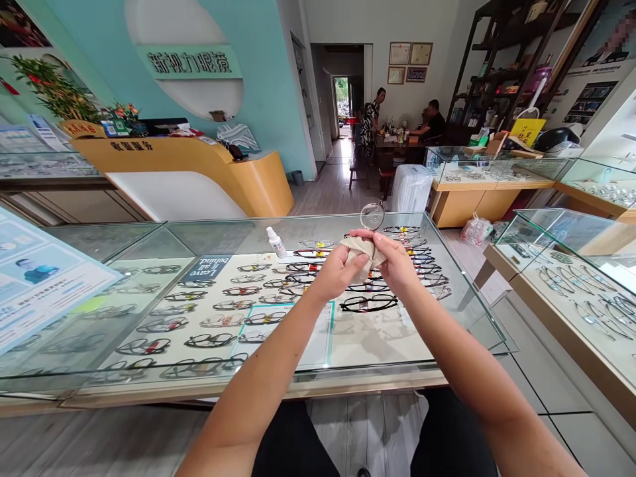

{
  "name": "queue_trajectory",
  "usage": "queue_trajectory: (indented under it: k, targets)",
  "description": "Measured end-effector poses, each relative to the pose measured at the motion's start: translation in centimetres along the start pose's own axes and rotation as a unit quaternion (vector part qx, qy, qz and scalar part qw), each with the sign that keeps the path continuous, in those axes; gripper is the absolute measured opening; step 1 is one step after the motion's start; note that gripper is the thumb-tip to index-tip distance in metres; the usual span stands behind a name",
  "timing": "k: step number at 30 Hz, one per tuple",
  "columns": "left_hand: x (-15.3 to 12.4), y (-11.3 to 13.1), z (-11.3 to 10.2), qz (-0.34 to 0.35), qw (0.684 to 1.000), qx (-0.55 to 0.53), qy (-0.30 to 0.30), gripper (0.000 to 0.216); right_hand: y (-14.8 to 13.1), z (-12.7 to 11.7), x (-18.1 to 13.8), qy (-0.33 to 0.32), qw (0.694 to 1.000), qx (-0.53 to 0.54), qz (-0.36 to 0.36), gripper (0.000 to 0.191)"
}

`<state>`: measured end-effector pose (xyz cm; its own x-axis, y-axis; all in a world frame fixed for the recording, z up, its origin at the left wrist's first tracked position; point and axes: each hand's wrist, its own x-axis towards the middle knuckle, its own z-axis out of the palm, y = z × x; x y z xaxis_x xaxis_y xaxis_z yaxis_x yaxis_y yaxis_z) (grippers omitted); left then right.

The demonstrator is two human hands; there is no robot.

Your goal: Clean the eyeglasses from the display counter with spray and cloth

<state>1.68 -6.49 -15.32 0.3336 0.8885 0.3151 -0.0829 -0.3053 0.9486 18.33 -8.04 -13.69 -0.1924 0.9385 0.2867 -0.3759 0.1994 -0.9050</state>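
Observation:
Over the glass display counter, my left hand is closed on a beige cleaning cloth with a zigzag edge. My right hand meets it from the other side, fingers closed round the cloth and a pair of eyeglasses. One round, thin-rimmed lens of these eyeglasses sticks up beyond my fingers; the cloth and hands hide the rest. A small white spray bottle stands upright on the counter to the left. Dark-framed eyeglasses lie just below my hands.
Rows of eyeglasses fill the glass display counter. At left a blue-and-white leaflet juts in. Another glass case stands to the right. Behind are a yellow reception desk and several people round a table.

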Motion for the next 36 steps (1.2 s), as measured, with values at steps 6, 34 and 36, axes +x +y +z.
queue_trajectory:
  k: [6, 34, 36]
  targets:
    - [0.3, -1.0, 0.9, 0.057, 0.988, 0.027, 0.138, 0.066, 1.1, 0.9, 0.0, -0.042, 0.999, 0.007, -0.008, 0.052]
    - [-0.6, 0.4, 1.6, 0.038, 0.993, 0.058, 0.098, 0.066, 0.4, 0.4, -0.3, -0.021, 1.000, -0.002, 0.002, 0.052]
    - [-0.5, 0.1, 1.7, 0.058, 0.988, 0.045, 0.139, 0.066, 0.5, 0.6, -0.4, -0.039, 0.999, 0.004, 0.006, 0.053]
